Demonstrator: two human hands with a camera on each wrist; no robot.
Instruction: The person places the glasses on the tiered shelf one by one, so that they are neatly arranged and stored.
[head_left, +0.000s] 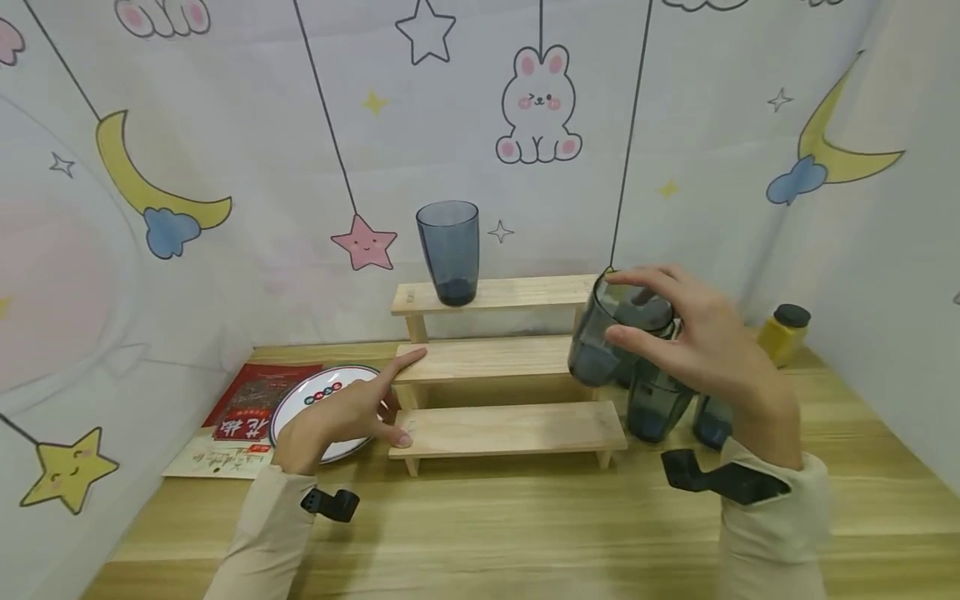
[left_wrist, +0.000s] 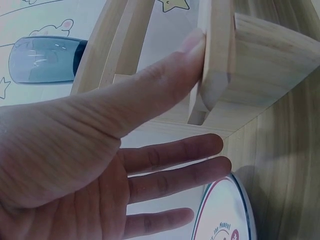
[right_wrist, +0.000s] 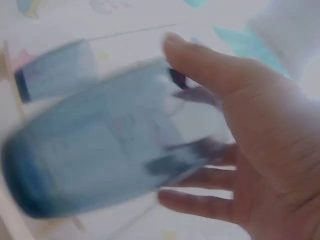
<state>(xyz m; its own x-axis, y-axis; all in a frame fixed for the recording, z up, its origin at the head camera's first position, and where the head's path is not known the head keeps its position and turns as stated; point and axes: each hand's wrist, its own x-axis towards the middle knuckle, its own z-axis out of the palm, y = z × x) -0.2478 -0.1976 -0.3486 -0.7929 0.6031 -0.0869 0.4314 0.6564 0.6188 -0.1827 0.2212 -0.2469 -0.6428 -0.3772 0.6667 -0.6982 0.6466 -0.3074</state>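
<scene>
My right hand (head_left: 708,342) grips a blue-grey glass tumbler (head_left: 592,354) near its rim, thumb on one side and fingers on the other. The tumbler tilts beside the right end of a three-step wooden stand (head_left: 502,429); it is blurred in the right wrist view. On the stand's top step, toward the left, a similar tumbler (head_left: 453,250) stands upright. My left hand (head_left: 333,421) touches the stand's left end, with its thumb at the bottom step and index finger on the middle one. In the left wrist view its other fingers (left_wrist: 175,150) extend straight below the step.
More tumblers (head_left: 651,412) stand on the table right of the stand, partly behind the right hand. Behind them is a yellow jar (head_left: 780,333) with a black lid. A white plate (head_left: 288,400) and a red packet (head_left: 243,417) lie at the left. A patterned curtain (head_left: 262,167) hangs behind.
</scene>
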